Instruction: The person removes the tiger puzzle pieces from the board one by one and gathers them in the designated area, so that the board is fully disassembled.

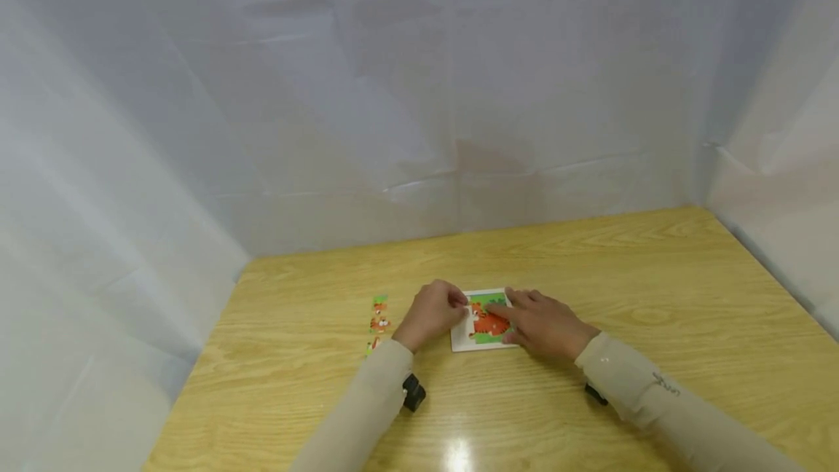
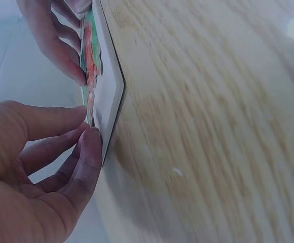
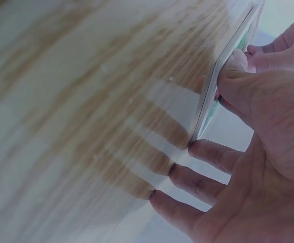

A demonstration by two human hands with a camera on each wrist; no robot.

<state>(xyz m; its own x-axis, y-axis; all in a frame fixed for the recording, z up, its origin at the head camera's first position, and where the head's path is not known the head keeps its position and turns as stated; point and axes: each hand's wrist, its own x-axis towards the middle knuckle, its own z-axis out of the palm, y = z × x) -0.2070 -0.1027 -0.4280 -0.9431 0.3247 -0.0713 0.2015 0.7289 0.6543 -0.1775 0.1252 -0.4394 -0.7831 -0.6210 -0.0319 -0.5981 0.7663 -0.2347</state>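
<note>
A white-framed jigsaw puzzle (image 1: pixel 462 342) lies flat on the table, with an orange tiger on green showing across most of its right part. A bare white strip runs down its left side. My left hand (image 1: pixel 435 314) is at the upper left of the frame, thumb and fingertips pinched together on a puzzle piece largely hidden by them. Over the right edge spreads my right hand (image 1: pixel 545 325), its index finger reaching onto the picture. In the right wrist view, its thumb (image 3: pixel 233 76) lies on the frame and other fingertips (image 3: pixel 162 200) touch the tabletop.
Several loose puzzle pieces (image 1: pixel 379 324) with tiger and green print lie in a column left of my left hand. The wooden table (image 1: pixel 314 414) is bounded by white sheeting (image 1: pixel 393 93) at the back and sides.
</note>
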